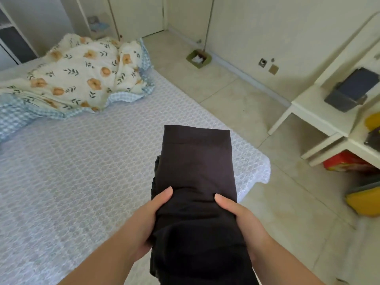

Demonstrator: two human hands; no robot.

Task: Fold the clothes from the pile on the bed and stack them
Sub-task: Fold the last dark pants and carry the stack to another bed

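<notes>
A folded black garment (197,165) is held above the near right corner of the bed (82,161), its far end flat and squared, its near end hanging toward me. My left hand (150,221) grips its left edge with the thumb on top. My right hand (240,221) grips its right edge the same way. Under the cloth, the fingers of both hands are hidden. No pile of other clothes shows on the bed's lace cover.
A floral quilt (82,75) with a blue checked border lies bunched at the bed's far end. A white desk (320,112) with a dark box (349,89) stands at right. A green dustpan (198,58) rests by the far wall. Yellow and red items (364,200) sit on the floor.
</notes>
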